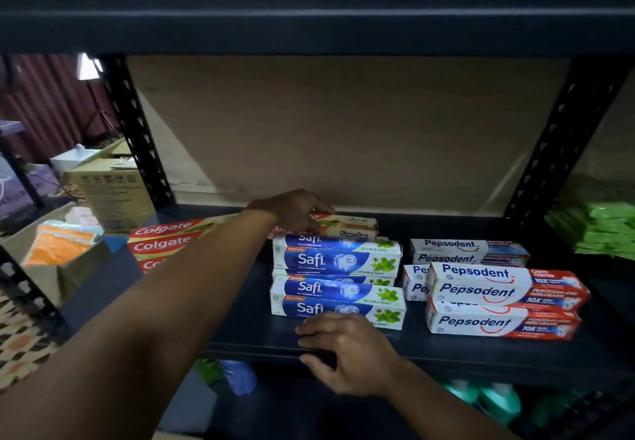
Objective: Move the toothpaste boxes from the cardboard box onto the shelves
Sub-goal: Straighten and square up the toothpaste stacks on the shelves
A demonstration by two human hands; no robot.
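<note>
- The person's left hand [292, 214] reached to the back of a black metal shelf [481, 353]. Its fingers were curled down over a red-and-cream Colgate toothpaste box [350, 226] and gripped it.
- That box lay flat on its long side, just behind the rear stack of blue-and-white Safi toothpaste boxes [336, 261]. The hand appeared to be seating it in the back row.
- A stack of red Colgate toothpaste boxes [161, 242] lay at the left of the shelf, partly hidden by the reaching forearm.
- The Safi boxes formed two low stacks in the middle, one in front of the other. Red, white and blue Pepsodent toothpaste boxes [498, 288] were stacked to their right.
- Each brand had its own group, with the printed names turned up and forward, probably so that labels could be read from the front.
- The right hand [347, 350] was open and held nothing. Its fingers were spread over the shelf's front lip, just before the front Safi stack, probably to steady the body during the long reach.
- A brown cardboard carton [110, 192] stood beyond the shelf's left upright. Whether it was the box being emptied could not be told.
</note>
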